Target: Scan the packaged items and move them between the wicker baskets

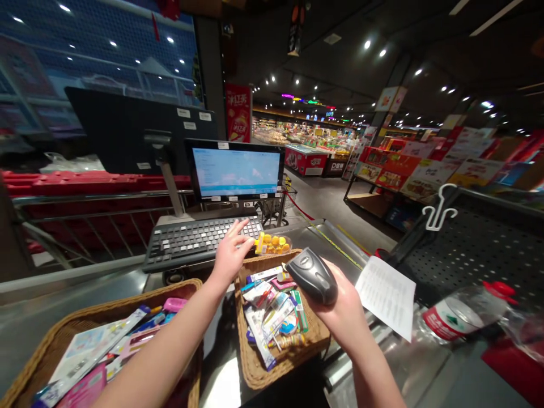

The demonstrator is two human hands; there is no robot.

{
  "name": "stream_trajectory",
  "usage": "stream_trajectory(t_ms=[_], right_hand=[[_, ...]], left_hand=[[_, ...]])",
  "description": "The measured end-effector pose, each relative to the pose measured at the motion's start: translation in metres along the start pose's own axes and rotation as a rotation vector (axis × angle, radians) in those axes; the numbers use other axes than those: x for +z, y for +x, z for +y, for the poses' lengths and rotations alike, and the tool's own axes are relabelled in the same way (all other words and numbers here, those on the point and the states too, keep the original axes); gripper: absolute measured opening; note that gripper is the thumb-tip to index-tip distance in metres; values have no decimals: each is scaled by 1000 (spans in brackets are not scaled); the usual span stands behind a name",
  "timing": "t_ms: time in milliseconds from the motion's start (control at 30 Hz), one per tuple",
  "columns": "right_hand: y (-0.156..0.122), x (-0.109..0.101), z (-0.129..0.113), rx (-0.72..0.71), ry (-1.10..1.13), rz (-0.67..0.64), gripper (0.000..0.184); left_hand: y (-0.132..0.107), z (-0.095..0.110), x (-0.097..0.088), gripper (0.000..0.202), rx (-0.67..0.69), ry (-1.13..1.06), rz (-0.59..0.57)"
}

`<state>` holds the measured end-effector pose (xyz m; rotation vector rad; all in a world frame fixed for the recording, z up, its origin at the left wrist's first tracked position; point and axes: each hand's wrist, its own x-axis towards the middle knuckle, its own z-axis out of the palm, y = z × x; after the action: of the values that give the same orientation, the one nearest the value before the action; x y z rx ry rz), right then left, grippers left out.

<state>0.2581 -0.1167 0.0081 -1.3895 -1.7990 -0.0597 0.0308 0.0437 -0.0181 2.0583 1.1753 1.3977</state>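
Supermarket checkout, steel counter [25, 323]; right hand [344, 314] grip holding scanner [312, 275]; left hand [232, 252] grip wide over keyboard [191, 241].

Left arm bare, reaching forward from lower left on a diagonal, wrist straight. Left hand [232, 252] palm down, fingers [241, 228] extended and slightly spread, not gripping. Right forearm rises from the bottom edge, wrist bent back. Right hand [342, 309] palm up, fingers curled closed in a grip.
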Motion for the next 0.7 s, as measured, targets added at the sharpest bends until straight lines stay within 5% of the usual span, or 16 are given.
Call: stream_trajectory(t_ms=[267, 700], right_hand=[[21, 26, -36, -160, 98, -73, 43], [22, 53, -62, -167, 165, -209, 42]], left_hand=[[-2, 1, -49, 25, 61, 112, 203], [-19, -17, -99, 23, -5, 280, 289]])
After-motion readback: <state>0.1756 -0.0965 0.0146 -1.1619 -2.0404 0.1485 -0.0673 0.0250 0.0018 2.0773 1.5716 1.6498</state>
